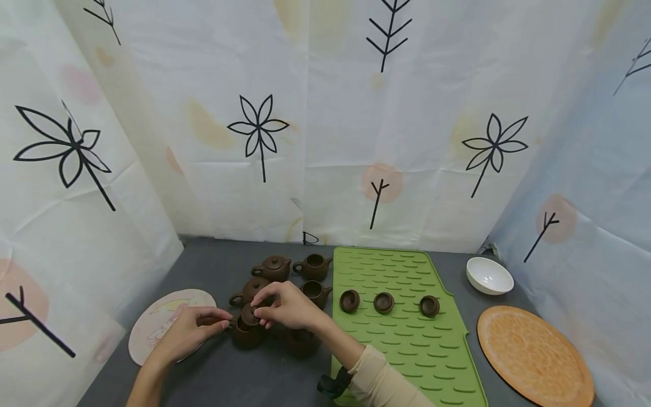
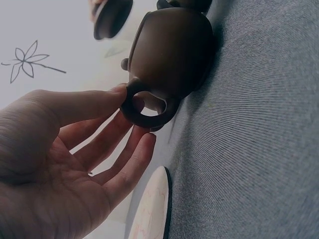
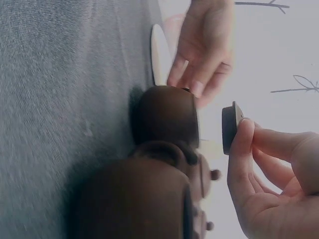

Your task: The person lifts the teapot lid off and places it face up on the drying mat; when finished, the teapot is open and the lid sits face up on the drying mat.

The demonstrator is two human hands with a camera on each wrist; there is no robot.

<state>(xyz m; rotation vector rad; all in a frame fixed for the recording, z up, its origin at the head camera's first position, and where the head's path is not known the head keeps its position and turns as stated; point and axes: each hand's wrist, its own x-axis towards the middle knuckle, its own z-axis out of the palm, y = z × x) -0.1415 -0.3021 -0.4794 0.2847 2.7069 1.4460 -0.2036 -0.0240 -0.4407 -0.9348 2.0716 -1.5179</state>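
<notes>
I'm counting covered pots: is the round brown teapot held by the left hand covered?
Uncovered: the right hand pinches the round brown lid apart from the teapot, a gap showing between.

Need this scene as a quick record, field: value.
Left hand: pinches the handle of an open dark-brown round teapot
Right hand: holds a dark-brown round lid
Lid position: above the teapot's opening, not touching it
Behind that teapot: two lidded dark-brown teapots
Green ridged mat: bears three small brown round lids
Right of mat: white round bowl, orange round board
</notes>
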